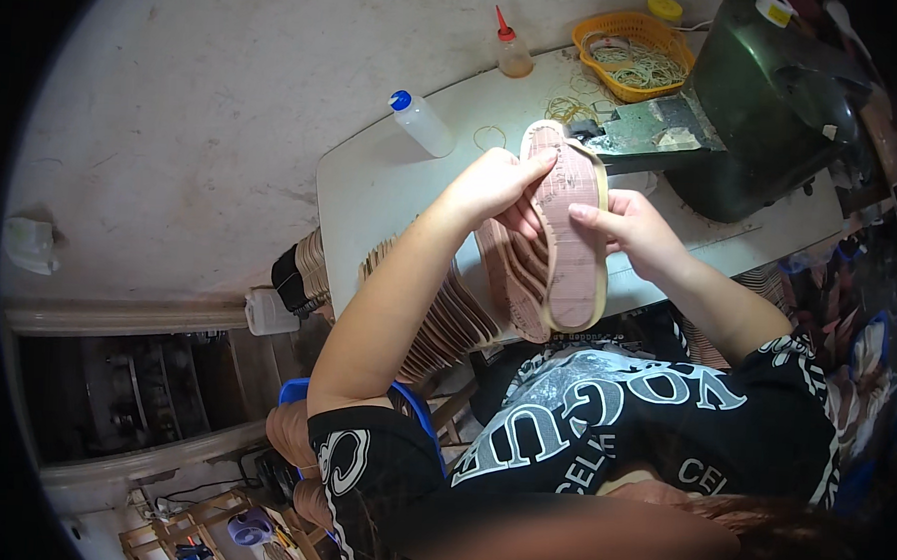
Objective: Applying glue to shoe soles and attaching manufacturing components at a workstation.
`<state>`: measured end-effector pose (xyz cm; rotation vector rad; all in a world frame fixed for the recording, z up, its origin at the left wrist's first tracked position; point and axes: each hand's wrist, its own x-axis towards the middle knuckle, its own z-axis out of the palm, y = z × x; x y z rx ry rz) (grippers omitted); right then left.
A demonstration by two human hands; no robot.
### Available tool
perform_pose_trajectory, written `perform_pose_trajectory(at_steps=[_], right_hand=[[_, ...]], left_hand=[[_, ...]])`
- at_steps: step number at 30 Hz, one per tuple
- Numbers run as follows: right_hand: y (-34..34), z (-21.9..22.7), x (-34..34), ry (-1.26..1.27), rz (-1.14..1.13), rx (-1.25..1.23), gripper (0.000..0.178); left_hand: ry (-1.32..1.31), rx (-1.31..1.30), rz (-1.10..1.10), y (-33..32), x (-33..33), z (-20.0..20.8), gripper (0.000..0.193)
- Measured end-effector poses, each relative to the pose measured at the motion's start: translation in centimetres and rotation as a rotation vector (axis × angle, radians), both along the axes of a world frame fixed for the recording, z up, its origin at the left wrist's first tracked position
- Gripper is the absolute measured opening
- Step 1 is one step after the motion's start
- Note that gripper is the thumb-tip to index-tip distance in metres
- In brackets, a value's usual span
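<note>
A pink shoe insole [573, 250] with a cream edge is held up between both hands, close to the end of the green machine's arm [655, 129]. My left hand [508, 188] grips its upper left edge, thumb on the pink face. My right hand [639, 228] pinches the right edge at mid-length, with the thumb on top and the fingers behind. Several more insoles [517, 275] lie overlapped just below my left hand, partly hidden by the held one. Whether the left fingers also touch these I cannot tell.
A row of stacked insoles [447, 325] lines the front of the white table [368, 176]. Farther back are a blue-capped bottle [423, 126], a red-tipped bottle [514, 58] and a yellow basket [633, 58] of rubber bands. The green machine body [766, 114] stands at right.
</note>
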<state>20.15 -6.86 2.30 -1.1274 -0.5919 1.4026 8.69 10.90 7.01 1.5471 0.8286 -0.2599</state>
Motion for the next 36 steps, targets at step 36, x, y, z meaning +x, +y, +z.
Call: perform_pose_trajectory(at_steps=[36], right_hand=[[2.0, -1.3, -1.6, 0.280, -0.280, 0.101, 0.025]], left_hand=[[0.096, 0.571, -0.078, 8.4, 5.1, -1.2, 0.066]])
